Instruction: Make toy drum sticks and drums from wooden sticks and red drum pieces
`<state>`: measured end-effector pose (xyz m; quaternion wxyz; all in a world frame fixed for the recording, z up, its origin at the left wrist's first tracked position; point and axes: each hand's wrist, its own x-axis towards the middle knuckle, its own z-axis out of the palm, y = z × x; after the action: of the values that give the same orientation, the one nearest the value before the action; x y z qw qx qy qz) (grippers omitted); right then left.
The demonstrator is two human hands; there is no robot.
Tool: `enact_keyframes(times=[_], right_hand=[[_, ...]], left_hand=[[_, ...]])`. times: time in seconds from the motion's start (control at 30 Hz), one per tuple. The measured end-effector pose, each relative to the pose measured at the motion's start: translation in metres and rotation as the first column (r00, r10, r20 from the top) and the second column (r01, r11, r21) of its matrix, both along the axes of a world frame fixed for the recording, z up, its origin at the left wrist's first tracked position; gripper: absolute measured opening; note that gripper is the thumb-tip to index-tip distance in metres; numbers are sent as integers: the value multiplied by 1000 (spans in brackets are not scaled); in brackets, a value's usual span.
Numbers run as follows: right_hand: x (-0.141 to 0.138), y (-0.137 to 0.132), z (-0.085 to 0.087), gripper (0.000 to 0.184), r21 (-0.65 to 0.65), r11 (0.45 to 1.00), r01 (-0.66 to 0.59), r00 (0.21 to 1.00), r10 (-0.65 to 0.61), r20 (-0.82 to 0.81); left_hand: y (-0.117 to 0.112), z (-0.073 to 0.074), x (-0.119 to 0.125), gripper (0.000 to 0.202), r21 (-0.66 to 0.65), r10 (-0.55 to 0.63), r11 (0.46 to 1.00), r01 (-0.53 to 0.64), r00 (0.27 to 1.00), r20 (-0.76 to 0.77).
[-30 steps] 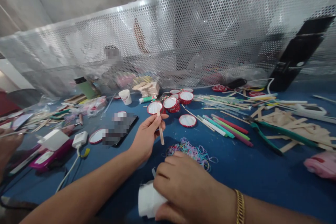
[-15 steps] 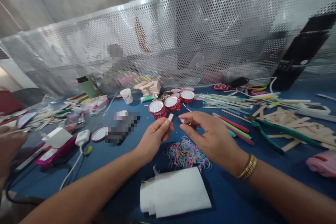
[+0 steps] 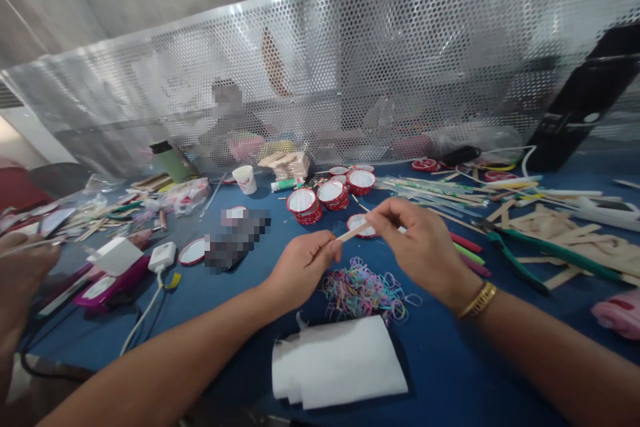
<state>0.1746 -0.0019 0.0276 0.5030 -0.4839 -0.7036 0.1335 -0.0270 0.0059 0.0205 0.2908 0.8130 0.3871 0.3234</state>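
Right hand (image 3: 420, 247) and wooden stick (image 3: 353, 232) have come together since half a second ago, when a gap parted them and only a short stub of the stick stood up from the fingers of the left hand (image 3: 305, 263). Now the stick's long axis runs across the view between the two hands, nearly level, its right end tilted slightly upward. The left hand grips the left end in curled fingers; the right thumb and forefinger are pinched at the other end. It is held above the blue table (image 3: 200, 297), just beyond a tangled heap of thin, looped bands (image 3: 365, 287) in pink, purple and turquoise. The stick is flat, narrow, pale and smooth. Nearer the person lies a folded white cloth (image 3: 340, 360), matte, with a loose frayed strand at its upper left corner. Behind the stick stand round red tubs (image 3: 305, 205) with white tops; off to the right, green-handled pliers (image 3: 517, 267) lie against a pile of loose flat sticks (image 3: 575, 233). A gold-coloured link bracelet (image 3: 479, 300) circles the right wrist.
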Motion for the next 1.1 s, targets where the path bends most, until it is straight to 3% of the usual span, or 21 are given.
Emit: enact_keyframes(times=[0.2,0.33,0.57,0.7,0.87,1.0,1.1], right_hand=[[5,13,-6,32,-126,992,-3,976,-24,-216],[4,13,-7,35,-174,985,-5,946,-52,-319],[5,13,-7,38,-140,981,-137,918,72,-390],[0,8,-5,37,-122,981,-151,928,98,-360],[-3,5,-6,34,-118,980,-163,916,106,-387],[-1,10,-9,35,-150,970,-189,895,107,-433],[-1,14,-12,35,-165,964,-207,874,107,-474]], left_hand=[[4,1,-1,44,-115,55,992,-54,998,4],[4,-2,-2,47,-103,47,993,-50,999,-27],[1,-4,-2,47,-62,5,998,-8,999,-46],[-1,-3,4,15,-105,15,994,5,981,193],[-1,-2,8,15,-373,150,927,33,880,451],[1,-2,7,18,-467,232,882,64,804,548],[3,-2,7,20,-493,238,865,90,791,563]])
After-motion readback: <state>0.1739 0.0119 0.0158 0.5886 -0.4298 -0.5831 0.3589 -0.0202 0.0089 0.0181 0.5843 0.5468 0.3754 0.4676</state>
